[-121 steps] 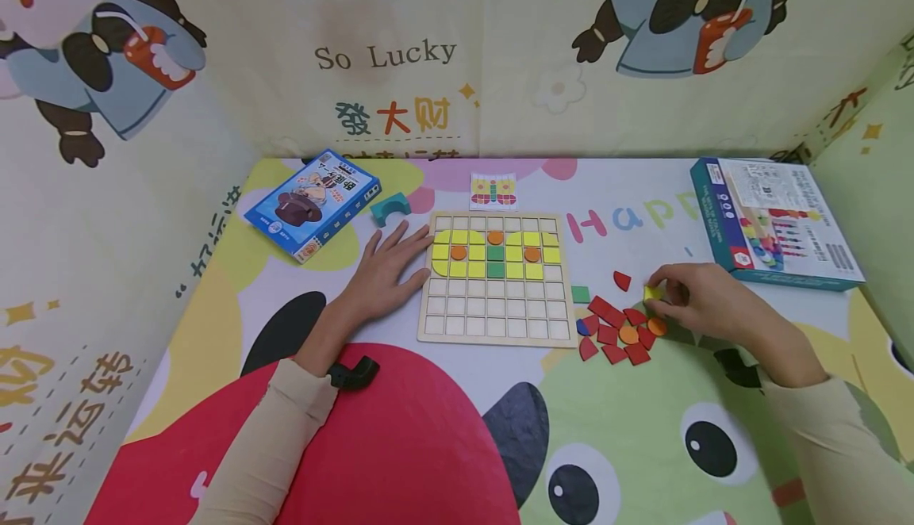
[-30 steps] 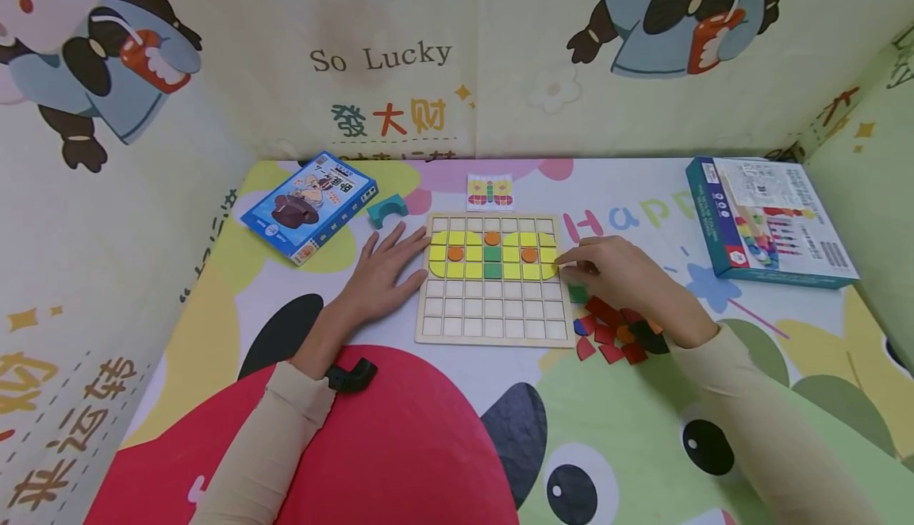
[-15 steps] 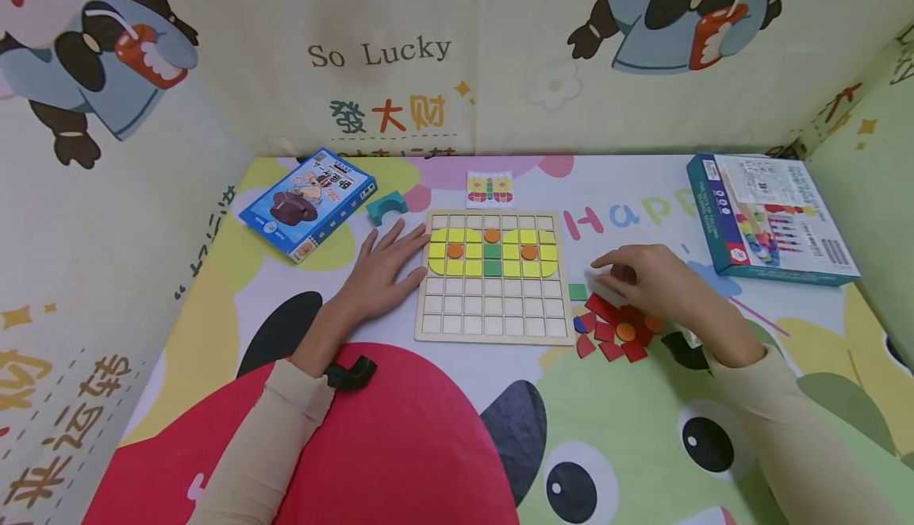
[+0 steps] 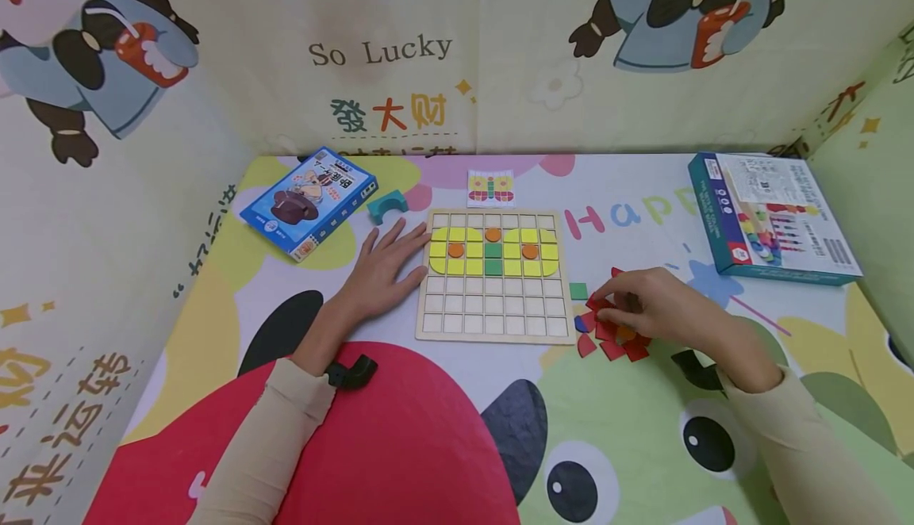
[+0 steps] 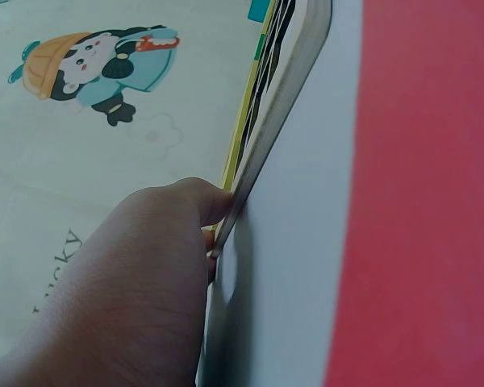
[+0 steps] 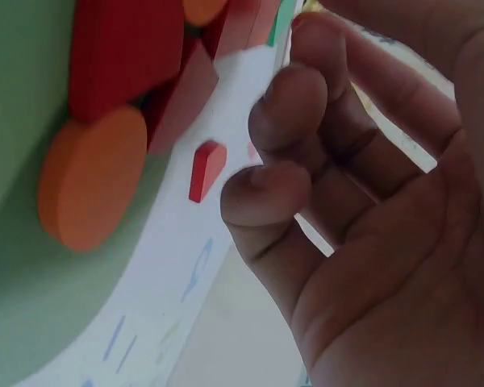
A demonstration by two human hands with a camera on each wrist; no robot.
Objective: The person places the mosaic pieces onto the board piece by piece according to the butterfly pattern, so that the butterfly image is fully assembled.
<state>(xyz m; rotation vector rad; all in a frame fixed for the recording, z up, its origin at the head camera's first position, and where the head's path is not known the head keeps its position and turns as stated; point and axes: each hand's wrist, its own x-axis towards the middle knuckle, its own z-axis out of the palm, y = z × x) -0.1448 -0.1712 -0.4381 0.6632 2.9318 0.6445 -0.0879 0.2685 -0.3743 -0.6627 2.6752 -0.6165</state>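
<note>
My left hand lies spread on the table, fingertips and thumb against the left edge of the wooden grid board. In the left wrist view the thumb touches that edge. Yellow tiles, green squares and orange discs fill several cells of the board's upper half. Right of the board, my right hand reaches over a pile of mostly red tiles. Its thumb and index fingertips are at a red tile; I cannot tell whether they pinch it. The other fingers are curled in the right wrist view.
A butterfly pattern card lies behind the board. A blue box and a teal arch block are at the back left, a larger box at the right. A green tile lies beside the board; an orange disc edges the pile.
My right hand carried a yellow tile from beside the pile to the board's right side, left it in the yellow block's lower right corner, then moved back over the red tiles. My left hand stayed put.
</note>
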